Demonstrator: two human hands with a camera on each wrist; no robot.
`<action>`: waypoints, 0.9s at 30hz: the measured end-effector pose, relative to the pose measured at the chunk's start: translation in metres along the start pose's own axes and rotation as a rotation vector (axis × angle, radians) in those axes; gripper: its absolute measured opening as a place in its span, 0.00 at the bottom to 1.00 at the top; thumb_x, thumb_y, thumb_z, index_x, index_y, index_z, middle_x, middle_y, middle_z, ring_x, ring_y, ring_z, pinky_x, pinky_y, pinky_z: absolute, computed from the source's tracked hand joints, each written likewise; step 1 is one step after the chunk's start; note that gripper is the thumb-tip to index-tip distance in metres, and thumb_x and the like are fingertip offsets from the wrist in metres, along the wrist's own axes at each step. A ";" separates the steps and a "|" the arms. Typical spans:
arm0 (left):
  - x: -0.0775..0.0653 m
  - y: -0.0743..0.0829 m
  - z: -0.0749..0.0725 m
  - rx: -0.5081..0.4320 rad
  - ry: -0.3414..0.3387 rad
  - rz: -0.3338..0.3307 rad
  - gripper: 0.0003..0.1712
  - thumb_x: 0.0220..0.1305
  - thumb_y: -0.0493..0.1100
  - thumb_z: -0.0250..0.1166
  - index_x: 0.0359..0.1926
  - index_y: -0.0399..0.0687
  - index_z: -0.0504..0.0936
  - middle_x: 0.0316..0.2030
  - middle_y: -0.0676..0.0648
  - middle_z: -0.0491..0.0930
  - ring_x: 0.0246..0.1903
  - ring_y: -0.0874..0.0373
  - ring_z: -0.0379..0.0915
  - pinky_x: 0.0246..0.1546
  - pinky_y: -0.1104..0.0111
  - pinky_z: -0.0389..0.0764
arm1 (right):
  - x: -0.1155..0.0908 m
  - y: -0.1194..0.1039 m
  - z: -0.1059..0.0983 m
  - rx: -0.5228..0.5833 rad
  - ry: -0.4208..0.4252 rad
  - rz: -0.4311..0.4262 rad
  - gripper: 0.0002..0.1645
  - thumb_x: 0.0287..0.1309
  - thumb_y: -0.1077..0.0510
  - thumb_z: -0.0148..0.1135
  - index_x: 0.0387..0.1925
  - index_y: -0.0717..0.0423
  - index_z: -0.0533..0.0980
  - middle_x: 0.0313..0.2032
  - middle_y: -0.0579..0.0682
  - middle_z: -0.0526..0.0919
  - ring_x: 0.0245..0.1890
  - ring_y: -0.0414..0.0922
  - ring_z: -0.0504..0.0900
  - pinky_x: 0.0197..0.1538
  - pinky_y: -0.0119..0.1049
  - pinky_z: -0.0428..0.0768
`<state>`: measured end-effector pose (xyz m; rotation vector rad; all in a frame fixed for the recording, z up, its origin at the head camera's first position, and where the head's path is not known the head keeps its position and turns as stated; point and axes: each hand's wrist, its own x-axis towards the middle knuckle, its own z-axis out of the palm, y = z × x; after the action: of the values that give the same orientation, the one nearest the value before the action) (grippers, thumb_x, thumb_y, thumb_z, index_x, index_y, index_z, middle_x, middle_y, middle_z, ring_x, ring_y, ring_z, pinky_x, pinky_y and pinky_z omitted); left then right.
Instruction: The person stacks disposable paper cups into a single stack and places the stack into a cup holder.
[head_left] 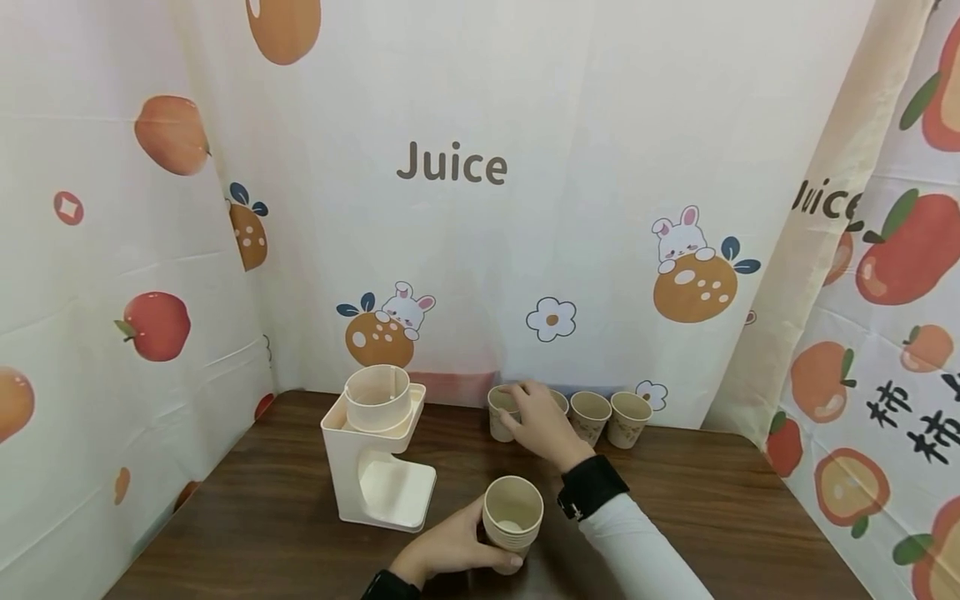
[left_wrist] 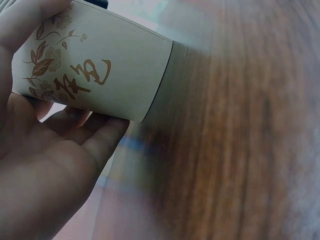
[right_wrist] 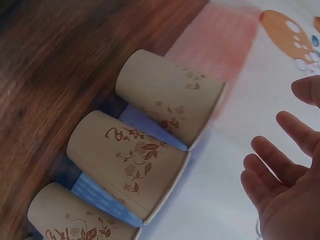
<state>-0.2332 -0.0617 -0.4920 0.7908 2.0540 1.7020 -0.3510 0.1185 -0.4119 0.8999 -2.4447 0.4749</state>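
Note:
Near the front of the table my left hand [head_left: 456,540] grips a stack of nested paper cups [head_left: 513,527], mouths up. In the left wrist view the fingers curl round a cup [left_wrist: 127,65] with brown flowers and lettering. At the back, my right hand [head_left: 542,421] hovers over the leftmost paper cup [head_left: 500,427] of a row, partly covering it. The right wrist view shows that hand's fingers [right_wrist: 280,162] spread beyond the rims, apart from the cups, holding nothing. Other cups in the row are a half-hidden one [head_left: 559,402] and two at the right [head_left: 589,414], [right_wrist: 87,220].
A cream-coloured stand [head_left: 345,467] with a round holder [head_left: 377,404] on top and a flat base plate stands left of the hands. Dark wood tabletop [head_left: 697,508] lies underneath. A fruit-print curtain [head_left: 465,250] hangs close behind the row of cups.

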 end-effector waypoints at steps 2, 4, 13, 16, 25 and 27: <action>0.000 0.000 0.000 -0.003 -0.001 -0.008 0.44 0.50 0.48 0.72 0.65 0.69 0.58 0.55 0.54 0.72 0.55 0.57 0.64 0.57 0.48 0.61 | 0.005 0.002 0.003 -0.003 -0.030 0.017 0.22 0.60 0.49 0.58 0.53 0.55 0.74 0.45 0.56 0.76 0.49 0.53 0.71 0.51 0.51 0.74; 0.000 0.001 0.000 -0.003 -0.003 -0.011 0.44 0.50 0.48 0.72 0.65 0.69 0.58 0.55 0.54 0.72 0.55 0.57 0.64 0.57 0.48 0.61 | 0.009 0.004 0.006 -0.002 -0.054 0.038 0.22 0.60 0.48 0.58 0.53 0.55 0.74 0.46 0.56 0.76 0.50 0.54 0.70 0.52 0.51 0.73; -0.001 0.000 -0.001 -0.010 -0.011 -0.010 0.45 0.50 0.48 0.72 0.65 0.69 0.57 0.55 0.53 0.72 0.55 0.57 0.65 0.56 0.49 0.62 | 0.023 0.012 0.022 -0.088 -0.134 0.119 0.25 0.60 0.43 0.55 0.52 0.53 0.74 0.44 0.57 0.73 0.49 0.53 0.68 0.50 0.50 0.74; -0.001 0.000 -0.001 -0.020 -0.015 -0.010 0.44 0.50 0.48 0.72 0.65 0.68 0.57 0.56 0.52 0.71 0.55 0.56 0.64 0.57 0.48 0.62 | 0.026 0.014 0.027 -0.129 -0.177 0.159 0.26 0.61 0.41 0.53 0.51 0.54 0.74 0.45 0.57 0.73 0.48 0.54 0.68 0.49 0.51 0.74; 0.000 0.000 -0.001 -0.011 -0.014 -0.005 0.45 0.50 0.48 0.72 0.66 0.68 0.57 0.56 0.52 0.71 0.55 0.57 0.64 0.57 0.47 0.61 | 0.026 0.013 0.032 -0.137 -0.219 0.214 0.29 0.62 0.40 0.52 0.54 0.56 0.72 0.48 0.61 0.71 0.52 0.57 0.67 0.52 0.53 0.73; -0.001 -0.001 -0.001 -0.008 -0.013 -0.011 0.45 0.50 0.48 0.72 0.65 0.68 0.57 0.56 0.53 0.71 0.55 0.58 0.64 0.57 0.47 0.61 | 0.025 0.013 0.034 -0.142 -0.199 0.204 0.29 0.61 0.41 0.53 0.54 0.57 0.73 0.47 0.62 0.72 0.51 0.58 0.68 0.51 0.54 0.74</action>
<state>-0.2330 -0.0629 -0.4924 0.7852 2.0379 1.6934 -0.3879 0.0991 -0.4280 0.6709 -2.7284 0.2880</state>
